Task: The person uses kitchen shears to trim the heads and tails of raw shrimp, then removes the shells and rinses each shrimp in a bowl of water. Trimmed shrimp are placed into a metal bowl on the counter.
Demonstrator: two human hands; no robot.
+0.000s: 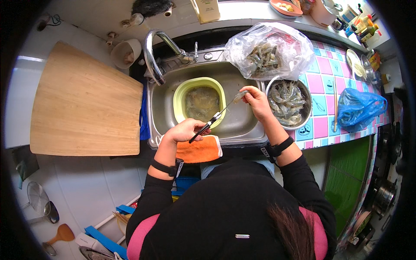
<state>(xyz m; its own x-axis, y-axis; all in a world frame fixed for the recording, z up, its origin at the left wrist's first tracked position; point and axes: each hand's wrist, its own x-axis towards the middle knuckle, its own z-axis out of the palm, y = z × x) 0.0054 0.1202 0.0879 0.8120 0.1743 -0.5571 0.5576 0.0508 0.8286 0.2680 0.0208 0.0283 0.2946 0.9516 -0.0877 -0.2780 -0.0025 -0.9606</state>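
Observation:
My left hand (pixel 189 130) holds black-handled scissors (pixel 213 120) over the near side of the sink. Their slim metal blades point up and right, with the tips at or very close to a raw shrimp (pixel 240 96). That shrimp is pinched between the thumb and fingers of my right hand (pixel 256 100), above the right half of the steel sink (pixel 242 120). A light green plastic basin (pixel 178 97) stands in the sink, holding murky water with pale matter in it. Right of the sink, a round metal bowl (pixel 310 109) is full of raw shrimp (pixel 287 100).
A clear plastic bag (pixel 297 55) of shrimp lies at the sink's back right corner. The faucet (pixel 152 58) arches over the left side. A wooden board (pixel 87 107) stands left; an orange cloth (pixel 198 151) hangs in front. Chopsticks (pixel 335 104) and a blue bag (pixel 360 109) lie right.

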